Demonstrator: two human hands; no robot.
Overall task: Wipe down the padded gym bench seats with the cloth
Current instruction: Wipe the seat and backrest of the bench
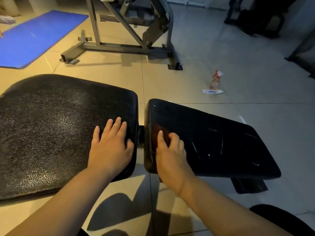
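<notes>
Right-hand grip is clamping a bunched reddish-brown cloth beneath it, at the left end of the smooth black padded seat. Left-hand grip is resting flat and spread on the textured black padded seat alongside. Keeping even pressure and overlapping strokes is advisable, working along the smooth seat's long axis, which is running rightward from the grip.

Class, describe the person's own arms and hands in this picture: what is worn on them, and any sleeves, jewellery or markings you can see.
The left hand and right hand are bare: no gloves, no rings in view. The left forearm and right forearm are uncovered to the frame's edge, with no sleeve, watch or bracelet showing. Nails look short and unpainted.
</notes>
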